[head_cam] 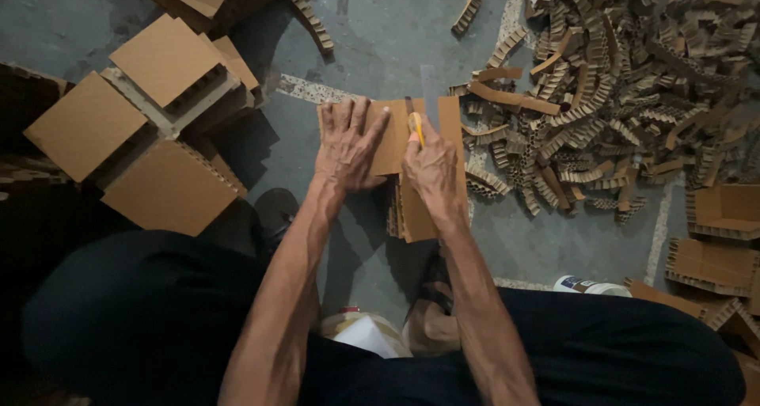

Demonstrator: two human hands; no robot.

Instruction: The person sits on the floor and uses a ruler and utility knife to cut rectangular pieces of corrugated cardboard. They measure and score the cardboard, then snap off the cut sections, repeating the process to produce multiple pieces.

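- Right hand point(431, 165): grip closed round a yellow utility knife point(416, 127), blade on the cardboard sheet point(396, 141);
- Left hand point(347, 141): grip open, palm flat, pressing that sheet;
- Sheet topped a cardboard stack point(416, 216) on the floor point(380, 34); cut strips point(602, 97) lay heaped to the right.

Both forearms reach forward; left hand point(346, 143) pressed flat, fingers spread, right hand point(431, 167) closed in a grip.

Brown honeycomb cardboard piece point(396, 141) flat on stack
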